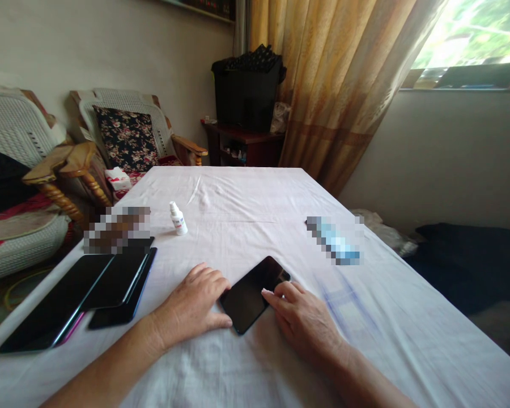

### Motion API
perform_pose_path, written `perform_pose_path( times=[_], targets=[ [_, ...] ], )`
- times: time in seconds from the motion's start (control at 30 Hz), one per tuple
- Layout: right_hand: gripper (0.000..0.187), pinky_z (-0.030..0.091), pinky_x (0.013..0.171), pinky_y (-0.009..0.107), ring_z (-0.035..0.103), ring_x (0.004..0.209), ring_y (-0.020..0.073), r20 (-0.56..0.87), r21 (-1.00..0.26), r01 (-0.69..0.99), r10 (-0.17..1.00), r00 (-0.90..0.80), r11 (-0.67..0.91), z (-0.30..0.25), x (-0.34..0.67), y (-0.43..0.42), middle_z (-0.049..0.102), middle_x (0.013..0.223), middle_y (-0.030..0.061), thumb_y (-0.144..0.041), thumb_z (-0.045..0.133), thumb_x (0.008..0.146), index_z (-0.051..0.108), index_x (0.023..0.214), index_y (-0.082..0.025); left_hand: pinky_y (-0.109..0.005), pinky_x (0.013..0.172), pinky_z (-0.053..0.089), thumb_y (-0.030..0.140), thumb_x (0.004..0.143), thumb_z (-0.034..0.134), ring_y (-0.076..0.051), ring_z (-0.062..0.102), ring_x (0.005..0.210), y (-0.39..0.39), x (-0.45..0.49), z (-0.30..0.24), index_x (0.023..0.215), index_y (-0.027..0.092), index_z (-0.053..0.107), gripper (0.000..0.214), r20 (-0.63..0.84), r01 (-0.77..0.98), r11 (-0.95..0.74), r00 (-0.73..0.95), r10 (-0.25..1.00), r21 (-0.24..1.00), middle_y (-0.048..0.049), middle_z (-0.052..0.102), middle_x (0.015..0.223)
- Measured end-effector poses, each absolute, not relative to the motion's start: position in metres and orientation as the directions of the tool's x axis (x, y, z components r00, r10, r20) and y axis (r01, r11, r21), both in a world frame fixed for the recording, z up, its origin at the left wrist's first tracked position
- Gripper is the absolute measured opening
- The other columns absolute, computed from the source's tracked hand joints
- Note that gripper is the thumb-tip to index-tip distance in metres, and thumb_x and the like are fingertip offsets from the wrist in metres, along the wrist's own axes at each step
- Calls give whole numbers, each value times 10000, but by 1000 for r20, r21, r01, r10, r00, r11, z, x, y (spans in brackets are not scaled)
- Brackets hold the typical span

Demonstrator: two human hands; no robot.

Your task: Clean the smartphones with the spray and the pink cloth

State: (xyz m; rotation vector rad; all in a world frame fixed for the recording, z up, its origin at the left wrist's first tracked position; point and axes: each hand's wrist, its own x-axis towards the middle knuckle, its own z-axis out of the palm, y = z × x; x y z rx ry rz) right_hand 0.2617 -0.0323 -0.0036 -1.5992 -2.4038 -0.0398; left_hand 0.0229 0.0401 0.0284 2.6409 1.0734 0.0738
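Note:
A black smartphone (255,292) lies screen up and slanted on the white tablecloth. My left hand (195,303) grips its left end, with the thumb and fingers on either side of the corner. Over the phone's right edge is my right hand (306,317), its fingers curled and the tips on the screen. A small whitish bit shows at those fingertips; I cannot tell whether it is a piece of cloth, tissue or a nail. A white spray bottle (178,219) stands upright beyond my left hand.
Several dark flat devices, among them a tablet (51,303), overlap at the table's left. Behind them is a blurred-out brown item (117,231); a blurred-out light-blue item (334,241) lies at the right. The cloth-covered table (238,195) borders wicker armchairs (123,127) and a curtain (323,85).

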Motion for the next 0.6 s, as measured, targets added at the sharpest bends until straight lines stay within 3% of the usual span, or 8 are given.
perform_pose_path(
  times=[0.2,0.33,0.47,0.6],
  targets=[
    [397,477,692,280,618,847,201,221,-111,961,949,-224,253,-6,278,-23,674,973,77,-99,462,883,697,1172,-237,-447,1023,347,375,701,796,-236,596,959,46,20,29,917,221,635,311,-37,641,-692,742,670,332,-2,652,927],
    [389,465,677,272,611,827,195,229,-109,946,934,-274,305,-7,273,-26,671,973,81,-102,469,886,681,1194,-210,-359,902,442,414,755,756,-219,596,959,57,12,23,983,232,659,307,-24,585,-688,769,639,429,-3,662,964],
    [388,462,672,270,600,789,182,231,-136,911,906,-354,391,-4,262,-32,666,943,73,-100,504,858,685,1181,-218,-408,1023,389,400,859,660,-252,521,1167,71,1,2,1194,257,643,364,116,592,-706,729,675,388,-61,614,1222],
    [398,472,668,277,616,821,191,226,-136,932,926,-302,337,-5,268,-28,667,966,70,-95,507,859,693,1177,-247,-493,1117,284,372,924,568,-264,470,1259,77,-2,-15,1237,303,632,327,170,583,-744,738,653,326,-61,560,1335]
  ],
)
